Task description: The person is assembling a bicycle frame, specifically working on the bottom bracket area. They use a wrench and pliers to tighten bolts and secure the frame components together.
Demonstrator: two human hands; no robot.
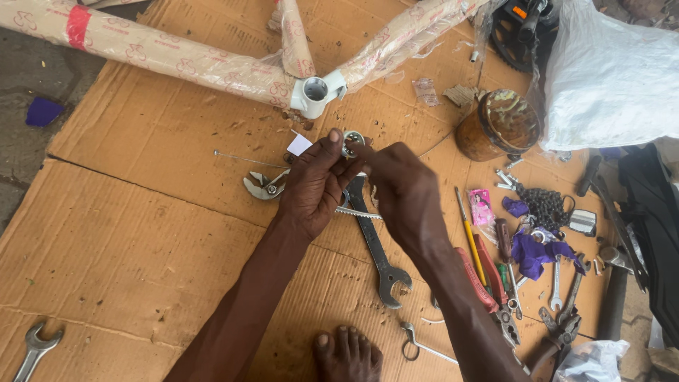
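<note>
Right now the left hand (311,185) and right hand (399,191) pinch a small metal ring (351,139) together, above the cardboard (141,233), just below the bike frame (311,92). Loose fingers could drop it among the wrenches (378,247).

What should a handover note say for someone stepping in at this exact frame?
Left hand: fingers closed on a small metal ring part, held above the cardboard.
Right hand: fingertips pinch the same part from the other side.
Things: wrapped bike frame lies just ahead, its bare shell facing up. A long spanner lies under the hands, an adjustable wrench to their left, a grease tin and loose tools to the right.
Done: part picked up, both hands on it.
Left: the part is not on the frame; the shell looks empty.
</note>
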